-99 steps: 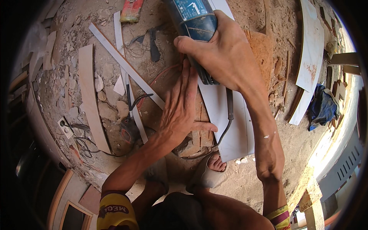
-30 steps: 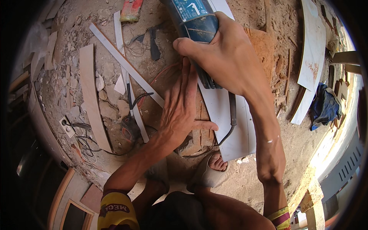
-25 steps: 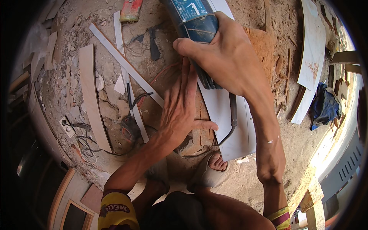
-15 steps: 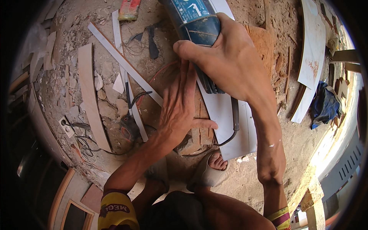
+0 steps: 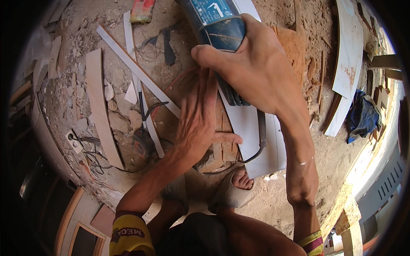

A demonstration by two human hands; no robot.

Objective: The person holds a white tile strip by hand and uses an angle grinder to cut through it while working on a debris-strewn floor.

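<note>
My right hand (image 5: 256, 72) is wrapped round a blue corded power tool (image 5: 215, 25), which rests over a long white board (image 5: 262, 141); its working end is hidden. My left hand (image 5: 198, 119) lies open alongside, fingers stretched forward to beneath the tool and right thumb, thumb out sideways onto the board's left edge. A block of cracked wood or masonry (image 5: 224, 151), hard to tell which, shows under that thumb. The black cord (image 5: 261, 143) runs from the tool back across the board, near my sandalled foot (image 5: 239, 185).
Dusty, rubble-strewn floor holds pale strips (image 5: 102, 111), another cable-fed dark tool (image 5: 141, 141), a socket with tangled cords (image 5: 74, 141), and a red-yellow object (image 5: 141, 10). At right lie white offcuts (image 5: 346, 47), blue cloth (image 5: 361, 117) and a slotted grey panel (image 5: 384, 179); framed panels (image 5: 72, 213) are lower left.
My right hand and the power tool have shifted slightly toward me along the board. My left hand keeps nearly the same place and shape.
</note>
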